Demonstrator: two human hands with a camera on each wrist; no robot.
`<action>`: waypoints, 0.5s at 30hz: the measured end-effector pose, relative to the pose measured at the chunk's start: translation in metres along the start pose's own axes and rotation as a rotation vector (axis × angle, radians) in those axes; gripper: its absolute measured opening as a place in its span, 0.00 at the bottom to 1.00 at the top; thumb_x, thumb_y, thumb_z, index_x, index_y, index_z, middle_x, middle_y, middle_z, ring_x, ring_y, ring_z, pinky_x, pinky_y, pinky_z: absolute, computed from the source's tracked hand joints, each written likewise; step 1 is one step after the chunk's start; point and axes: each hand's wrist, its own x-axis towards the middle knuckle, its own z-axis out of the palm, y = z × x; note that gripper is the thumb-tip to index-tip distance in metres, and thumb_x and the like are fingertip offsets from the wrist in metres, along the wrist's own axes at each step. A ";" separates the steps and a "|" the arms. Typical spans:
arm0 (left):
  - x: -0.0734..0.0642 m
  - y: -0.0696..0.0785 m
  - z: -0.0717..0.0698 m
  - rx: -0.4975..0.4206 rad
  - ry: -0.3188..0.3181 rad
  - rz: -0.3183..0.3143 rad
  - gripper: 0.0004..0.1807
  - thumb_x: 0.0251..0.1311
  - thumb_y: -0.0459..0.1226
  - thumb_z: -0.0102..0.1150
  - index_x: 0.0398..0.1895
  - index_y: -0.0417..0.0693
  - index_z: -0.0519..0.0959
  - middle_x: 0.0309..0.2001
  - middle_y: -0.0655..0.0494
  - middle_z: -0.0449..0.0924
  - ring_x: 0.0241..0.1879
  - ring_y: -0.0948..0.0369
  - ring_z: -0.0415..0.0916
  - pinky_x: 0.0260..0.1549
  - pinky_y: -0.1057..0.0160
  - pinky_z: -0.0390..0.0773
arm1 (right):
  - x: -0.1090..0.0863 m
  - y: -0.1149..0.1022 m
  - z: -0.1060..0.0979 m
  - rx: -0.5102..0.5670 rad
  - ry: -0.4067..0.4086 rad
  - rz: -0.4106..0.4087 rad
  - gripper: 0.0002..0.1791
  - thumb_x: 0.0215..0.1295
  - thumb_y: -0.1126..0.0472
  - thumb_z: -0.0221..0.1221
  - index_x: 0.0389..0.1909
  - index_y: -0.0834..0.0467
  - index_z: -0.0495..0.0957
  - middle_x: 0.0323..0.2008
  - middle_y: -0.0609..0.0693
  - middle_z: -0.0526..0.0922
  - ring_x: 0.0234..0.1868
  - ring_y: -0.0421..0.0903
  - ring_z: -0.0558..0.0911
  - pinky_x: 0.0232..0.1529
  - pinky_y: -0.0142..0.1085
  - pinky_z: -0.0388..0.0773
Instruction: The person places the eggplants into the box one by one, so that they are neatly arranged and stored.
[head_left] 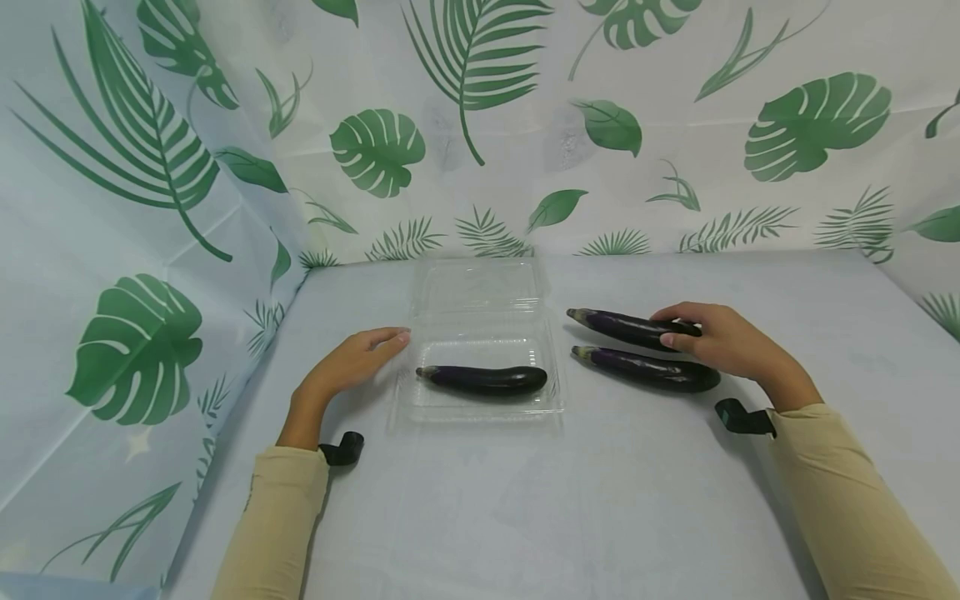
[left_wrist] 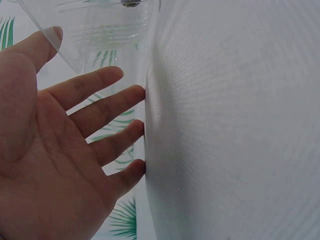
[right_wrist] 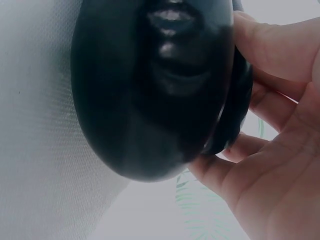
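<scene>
In the head view, my right hand (head_left: 731, 342) holds the blunt end of the farther eggplant (head_left: 618, 326), thumb on the near side and fingers over the far side. A second eggplant (head_left: 648, 369) lies just in front of it; in the right wrist view this nearer eggplant (right_wrist: 150, 100) hides much of the held one (right_wrist: 239, 95). My left hand (head_left: 356, 360) is at the left edge of a clear plastic clamshell box (head_left: 480, 340), fingers spread in the left wrist view, thumb by the box wall. Inside the box's base lies a third eggplant (head_left: 483, 380), stem to the left.
The box's lid (head_left: 480, 287) lies folded back, away from me. A pale cloth covers the table (head_left: 525, 508). Leaf-printed sheets (head_left: 510, 183) rise behind the table and along its left side. A black wrist camera (head_left: 742, 417) sits below my right wrist.
</scene>
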 end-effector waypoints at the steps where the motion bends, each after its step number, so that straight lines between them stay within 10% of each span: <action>1: 0.000 0.000 0.000 0.002 0.000 0.000 0.39 0.83 0.60 0.45 0.81 0.41 0.68 0.79 0.45 0.66 0.81 0.44 0.55 0.78 0.38 0.56 | 0.000 0.000 0.000 0.000 -0.001 0.003 0.23 0.80 0.60 0.61 0.69 0.67 0.76 0.67 0.74 0.75 0.68 0.72 0.71 0.67 0.74 0.65; 15: 0.001 -0.002 0.000 -0.003 -0.002 0.006 0.39 0.83 0.60 0.45 0.81 0.41 0.68 0.79 0.45 0.66 0.81 0.44 0.54 0.78 0.38 0.55 | 0.001 -0.003 -0.002 -0.004 0.022 0.001 0.24 0.81 0.59 0.61 0.70 0.67 0.76 0.68 0.73 0.74 0.70 0.72 0.70 0.67 0.73 0.65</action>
